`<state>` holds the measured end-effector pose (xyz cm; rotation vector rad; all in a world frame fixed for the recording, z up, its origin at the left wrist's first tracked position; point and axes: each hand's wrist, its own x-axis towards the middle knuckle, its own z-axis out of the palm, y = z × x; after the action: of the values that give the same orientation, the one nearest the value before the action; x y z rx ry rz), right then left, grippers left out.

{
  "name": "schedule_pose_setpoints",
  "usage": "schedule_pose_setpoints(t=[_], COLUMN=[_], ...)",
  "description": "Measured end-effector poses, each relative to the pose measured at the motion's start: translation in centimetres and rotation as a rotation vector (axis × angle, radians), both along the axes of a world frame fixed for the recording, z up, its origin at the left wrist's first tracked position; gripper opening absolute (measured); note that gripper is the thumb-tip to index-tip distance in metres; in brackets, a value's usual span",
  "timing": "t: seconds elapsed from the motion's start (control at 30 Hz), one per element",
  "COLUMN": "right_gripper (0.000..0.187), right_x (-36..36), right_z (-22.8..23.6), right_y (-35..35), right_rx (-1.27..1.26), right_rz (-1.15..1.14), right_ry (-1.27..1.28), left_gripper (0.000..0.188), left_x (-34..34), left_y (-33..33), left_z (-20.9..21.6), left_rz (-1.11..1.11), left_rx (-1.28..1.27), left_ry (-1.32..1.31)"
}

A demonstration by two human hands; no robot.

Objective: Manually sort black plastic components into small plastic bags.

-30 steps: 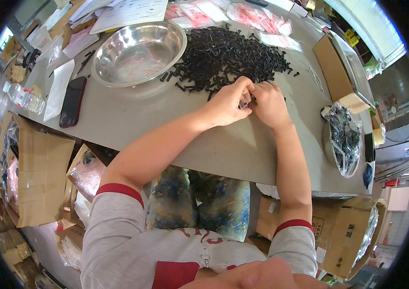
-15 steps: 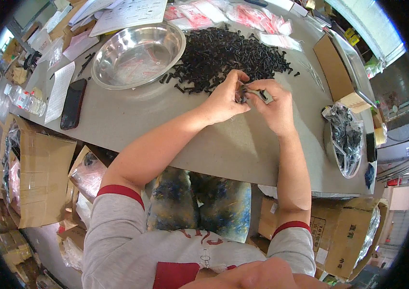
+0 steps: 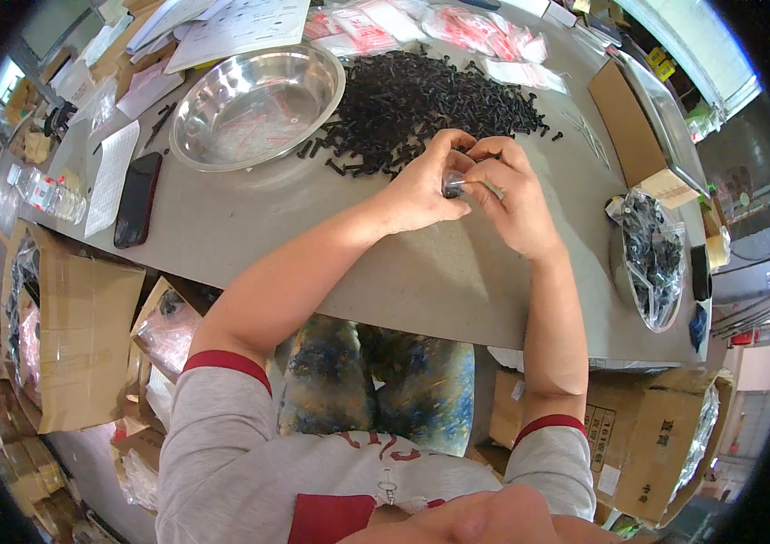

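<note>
At the near side, bare grey table (image 3: 394, 281) is left between the forearms, with an open cardboard box (image 3: 95, 335) below it at the left. Farther in, a small dark piece in clear plastic (image 3: 452, 184) is held up over the table, between the two hands. It is enclosed by the curled fingers and thumb of the left hand (image 3: 423, 189), whose hold looks light, with a gap left at the near side. The right hand (image 3: 519, 198) is brought in against it: its fingers are folded, and its thumb tip is set at the plastic. Whether anything is pinched there cannot be told.

Half a second ago, a pale piece with a dark patch is seen standing out from the right hand, turned upward; now it is mostly hidden by the folded fingers, if it is held at all. The handling is thus judged to be centred on the plastic-wrapped piece, with both hands engaged.

Just beyond the hands, the heap of black screws (image 3: 435, 100) is spread, apparently undisturbed. The steel basin (image 3: 208, 104) is placed to its left, with clear bags lying in it. Farthest off, red-marked plastic bags (image 3: 484, 34) are piled behind the heap.
</note>
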<state>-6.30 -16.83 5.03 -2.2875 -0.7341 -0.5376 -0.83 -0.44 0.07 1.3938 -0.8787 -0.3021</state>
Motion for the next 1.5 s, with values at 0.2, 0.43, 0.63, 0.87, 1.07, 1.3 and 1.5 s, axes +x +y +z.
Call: schedule_pose_setpoints(t=[0.2, 0.43, 0.63, 0.87, 1.07, 1.3, 1.5], right_gripper=[0.012, 0.012, 0.01, 0.01, 0.011, 0.015, 0.02], right_x=[0.4, 0.1, 0.9, 0.7, 0.6, 0.1, -0.8], right_z=[-0.4, -0.1, -0.4, -0.5, -0.1, 0.8, 1.1], right_y=[0.2, -0.9, -2.6, -1.9, -2.0, -2.4, -4.0], right_rx=[0.273, 0.293, 0.495, 0.287, 0.336, 0.38, 0.267], right_rz=[-0.106, -0.103, -0.127, -0.201, -0.118, 0.026, -0.19], right_ry=[0.253, 0.319, 0.576, 0.491, 0.526, 0.609, 0.436], left_gripper=[0.05, 0.039, 0.033, 0.02, 0.018, 0.014, 0.016], left_x=[0.1, 0.1, 0.1, 0.9, 0.0, 0.1, 0.2], left_y=[0.1, 0.0, 0.1, 0.2, 0.0, 0.5, 0.3], left_z=[0.0, -0.1, 1.1, -0.4, 1.2, 1.8, 0.4], left_rz=[0.109, 0.073, -0.025, 0.167, 0.175, 0.163, 0.244], left_rx=[0.208, 0.104, -0.06, 0.117, 0.135, 0.008, -0.097], left_ry=[-0.132, -0.06, 0.216, 0.033, -0.029, 0.082, 0.058])
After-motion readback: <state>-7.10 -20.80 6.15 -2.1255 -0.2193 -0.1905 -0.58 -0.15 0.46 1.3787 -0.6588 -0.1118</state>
